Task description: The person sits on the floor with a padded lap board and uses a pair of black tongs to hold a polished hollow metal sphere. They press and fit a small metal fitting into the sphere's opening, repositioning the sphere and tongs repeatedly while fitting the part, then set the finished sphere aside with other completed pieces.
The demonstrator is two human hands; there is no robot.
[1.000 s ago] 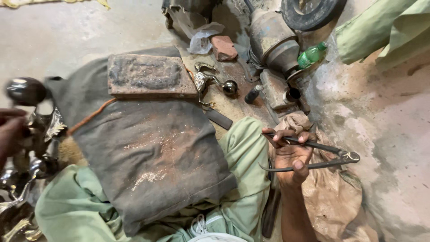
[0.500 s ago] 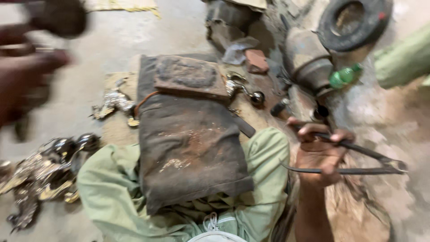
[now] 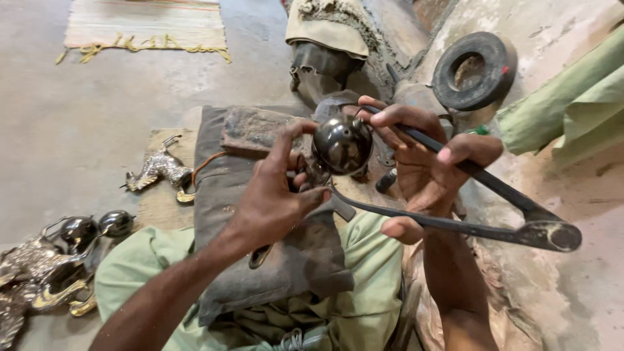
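**A:** I'll start wide. I'm seated on the concrete floor (image 3: 97, 97) with a thick grey pad (image 3: 260, 260) across my lap, a rough stone block (image 3: 260, 130) at its far end. A fringed mat (image 3: 143, 26) lies well ahead, and a black rubber ring (image 3: 474, 71) leans by the wall on my right.

**B:** And the hands?

**A:** My right hand (image 3: 429, 169) is wrapped around the long black tongs (image 3: 494, 208), fingers (image 3: 403, 117) curled over the upper arm, little finger under the lower one. The far ends of the tongs run behind the piece, so I cannot tell whether they bite on it. My left hand (image 3: 276, 198) is closed on the lower part of a metal piece topped by a shiny dark ball (image 3: 342, 144), thumb up beside the ball.

**B:** Which step would you call it?

**A:** I'd judge I'm steadying the piece above the pad and bringing the tongs to it. The next move calls for a firm left-hand hold, so the tips seat without skidding off that round surface.

**B:** How does it look?

**A:** The ball is polished, smooth and mirror-dark. Similar silvery cast figures (image 3: 159, 169) lie on the floor to my left, with more ball-topped ones (image 3: 97, 227) nearer my knee.
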